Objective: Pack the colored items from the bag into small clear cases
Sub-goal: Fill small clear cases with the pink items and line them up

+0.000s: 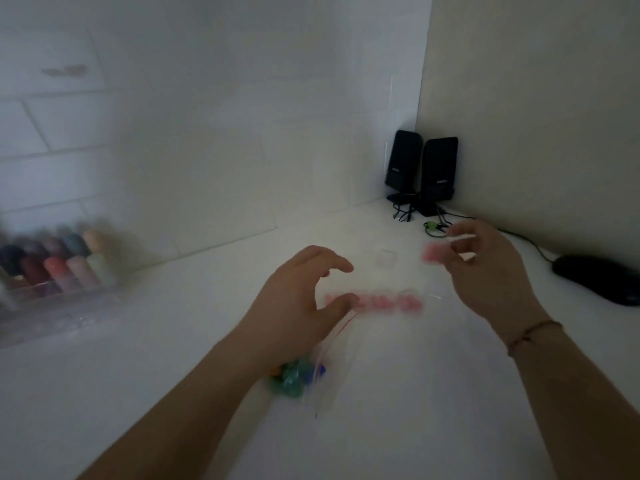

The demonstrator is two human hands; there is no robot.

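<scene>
Early going: right hand (pixel 485 268) is pinching a pink piece (pixel 431 252), left hand (pixel 304 299) hovering open-fingered; pink row (pixel 377 302) waiting at 12 o'clock of the bag (pixel 311 368), case (pixel 385 259) looking empty.

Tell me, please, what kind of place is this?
Probably a home desk or craft corner: two black computer speakers stand in the corner, a black mouse lies at right, and a clear box of coloured bottles sits by the white wall.
</scene>
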